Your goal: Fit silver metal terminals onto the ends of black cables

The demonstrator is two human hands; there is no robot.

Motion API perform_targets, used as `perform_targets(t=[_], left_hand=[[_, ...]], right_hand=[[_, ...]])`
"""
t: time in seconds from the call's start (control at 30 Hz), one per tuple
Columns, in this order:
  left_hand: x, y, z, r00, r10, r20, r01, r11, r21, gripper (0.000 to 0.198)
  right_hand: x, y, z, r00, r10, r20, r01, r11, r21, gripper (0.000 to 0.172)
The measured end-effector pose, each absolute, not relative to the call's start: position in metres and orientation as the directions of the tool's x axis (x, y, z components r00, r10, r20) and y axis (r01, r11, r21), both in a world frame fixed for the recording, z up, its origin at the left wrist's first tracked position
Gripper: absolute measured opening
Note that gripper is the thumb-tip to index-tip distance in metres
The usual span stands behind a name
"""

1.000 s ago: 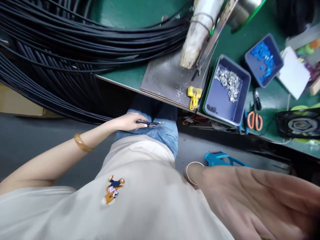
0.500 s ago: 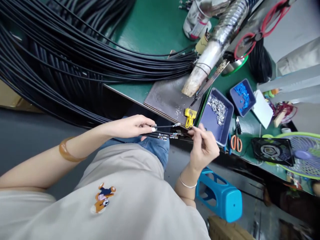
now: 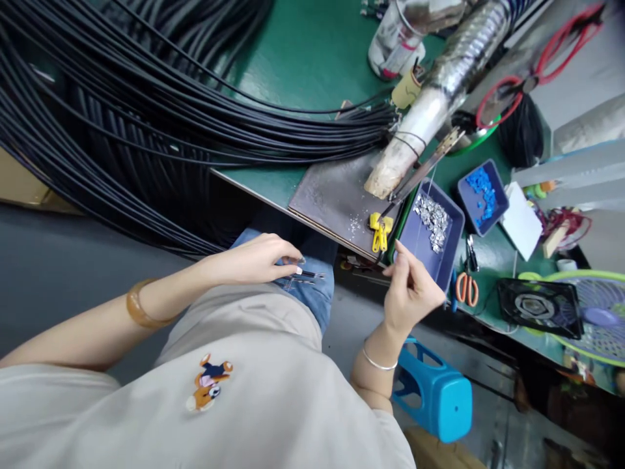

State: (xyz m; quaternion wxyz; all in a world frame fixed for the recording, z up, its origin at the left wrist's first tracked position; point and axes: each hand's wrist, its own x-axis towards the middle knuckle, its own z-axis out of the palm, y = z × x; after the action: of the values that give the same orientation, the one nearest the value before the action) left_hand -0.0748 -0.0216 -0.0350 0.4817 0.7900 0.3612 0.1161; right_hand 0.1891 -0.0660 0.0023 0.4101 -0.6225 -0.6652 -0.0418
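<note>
My left hand [image 3: 271, 259] is closed around a small bunch of black cables, whose bared tips [image 3: 312, 275] point right over my jeans. My right hand [image 3: 410, 286] is raised at the bench edge, with thumb and fingers pinched together. A thin pale strand runs down near its fingertips; whether they grip it, I cannot make out. Just left of those fingertips, a yellow clip [image 3: 380, 231] sits on the brown board [image 3: 336, 198]. Beyond my right hand stands a purple tray [image 3: 424, 257] containing small silvery metal pieces [image 3: 434, 221].
A thick bundle of black cables [image 3: 244, 133] sweeps across the green bench. A silver duct [image 3: 415, 124] slants down over the board. To the right are a bin of blue pieces [image 3: 481, 195], orange-handled scissors [image 3: 467, 288] and a fan [image 3: 537, 306]. Below is a blue stool [image 3: 439, 391].
My left hand has lowered the cable ends away from the board edge, toward my lap. My right hand has drawn slightly right, away from the yellow clip. The view has shifted a little.
</note>
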Motion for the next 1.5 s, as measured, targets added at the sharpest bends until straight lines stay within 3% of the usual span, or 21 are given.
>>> perform_targets(t=[0.13,0.23,0.3,0.37,0.43,0.5,0.6,0.67,0.83,0.9,0.97,1.1,1.17,1.27,1.4,1.5], left_hand=[[-0.068,0.001,-0.012,0.570,0.810,0.139,0.423,-0.435,0.795,0.025],[-0.055,0.037,0.009,0.498,0.788,0.361,0.610,-0.615,0.500,0.025],[-0.043,0.059,0.018,0.527,0.768,0.364,0.747,-0.623,0.233,0.026],[-0.031,0.073,0.020,0.563,0.750,0.347,0.790,-0.612,0.042,0.031],[-0.024,0.077,0.016,0.602,0.732,0.319,0.783,-0.619,-0.056,0.036],[-0.024,0.076,0.011,0.631,0.732,0.256,0.767,-0.638,-0.068,0.037],[-0.039,0.074,0.007,0.634,0.752,0.180,0.763,-0.646,0.013,0.036],[-0.052,0.074,0.008,0.598,0.781,0.179,0.773,-0.621,0.127,0.031],[-0.077,0.070,0.009,0.297,0.912,0.283,0.660,-0.410,0.630,0.013],[-0.084,0.067,0.009,0.187,0.959,0.212,0.511,-0.279,0.813,0.011],[-0.089,0.065,0.009,0.188,0.977,0.097,0.368,-0.162,0.916,0.019],[-0.099,0.063,0.018,0.377,0.924,-0.059,0.328,-0.074,0.942,0.029],[-0.104,0.061,0.023,0.360,0.933,-0.026,0.292,-0.086,0.952,0.024],[-0.114,0.056,0.024,0.362,0.931,0.050,0.046,-0.071,0.996,0.018],[-0.117,0.045,0.009,0.559,0.812,0.169,-0.229,-0.045,0.972,0.020],[-0.095,0.030,0.003,0.859,0.512,0.019,0.015,-0.063,0.998,0.022]], right_hand=[[0.191,-0.066,0.014,0.222,0.632,0.743,0.832,0.274,-0.482,0.019],[0.189,-0.064,0.020,0.218,0.584,0.782,0.834,0.305,-0.460,0.019],[0.187,-0.063,0.023,0.195,0.586,0.786,0.834,0.323,-0.448,0.019],[0.186,-0.063,0.023,0.171,0.607,0.776,0.841,0.320,-0.436,0.018],[0.187,-0.064,0.020,0.169,0.640,0.749,0.845,0.297,-0.445,0.018],[0.189,-0.065,0.016,0.182,0.666,0.723,0.839,0.278,-0.467,0.018],[0.191,-0.067,0.011,0.179,0.664,0.726,0.829,0.295,-0.474,0.017],[0.191,-0.067,0.010,0.173,0.652,0.738,0.821,0.319,-0.474,0.019],[0.185,-0.065,0.013,0.222,0.619,0.753,0.811,0.312,-0.495,0.020],[0.182,-0.064,0.015,0.247,0.581,0.775,0.800,0.329,-0.501,0.020],[0.181,-0.063,0.016,0.270,0.543,0.795,0.788,0.350,-0.506,0.019],[0.184,-0.066,0.016,0.351,0.481,0.803,0.775,0.332,-0.538,0.019],[0.189,-0.069,0.016,0.408,0.459,0.789,0.765,0.300,-0.570,0.020],[0.199,-0.073,0.015,0.486,0.444,0.753,0.732,0.264,-0.628,0.022],[0.210,-0.072,0.016,0.530,0.480,0.700,0.683,0.247,-0.687,0.021],[0.212,-0.064,0.021,0.559,0.503,0.659,0.638,0.246,-0.730,0.023]])
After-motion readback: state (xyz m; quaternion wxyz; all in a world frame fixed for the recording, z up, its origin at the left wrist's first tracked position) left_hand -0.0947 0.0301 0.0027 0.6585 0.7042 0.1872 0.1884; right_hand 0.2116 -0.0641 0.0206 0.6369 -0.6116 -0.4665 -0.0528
